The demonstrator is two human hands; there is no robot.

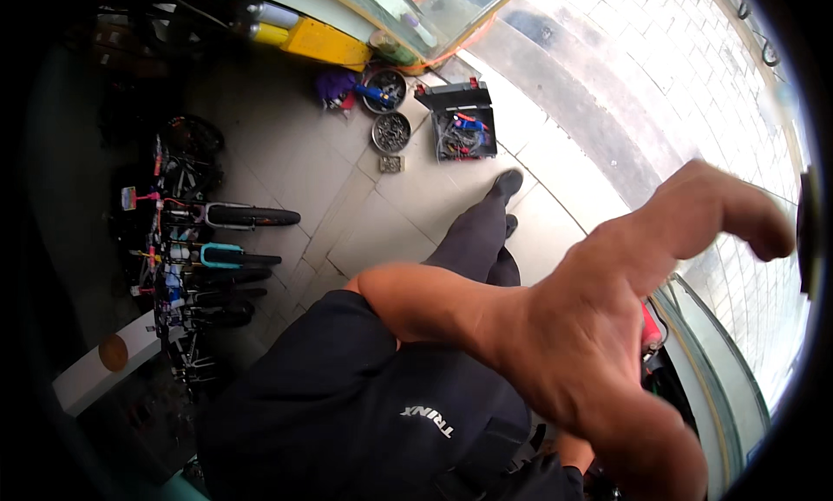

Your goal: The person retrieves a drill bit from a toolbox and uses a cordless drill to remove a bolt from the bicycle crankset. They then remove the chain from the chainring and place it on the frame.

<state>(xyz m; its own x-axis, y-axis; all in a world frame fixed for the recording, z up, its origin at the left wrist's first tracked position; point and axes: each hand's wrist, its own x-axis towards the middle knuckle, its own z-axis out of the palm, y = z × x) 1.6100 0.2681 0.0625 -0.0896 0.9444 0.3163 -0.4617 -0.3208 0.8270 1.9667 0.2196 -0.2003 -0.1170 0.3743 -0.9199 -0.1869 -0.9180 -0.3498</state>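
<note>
Left hand [590, 327], nearest the camera: bare, fingers spread and curved, nothing seen in its grip; right hand out of view, state untellable; closest item a red object [652, 332], partly hidden behind the left hand, contact unclear. Progress, by judgement: no finished work evident, handling apparently yet to begin, the tool case [453, 94] beyond the left hand standing open and filled. Materials: hard dark case, round metal bowls [376, 141] of small loose parts beside it, rubber bicycle tyres [252, 216] well left of the hand.
</note>
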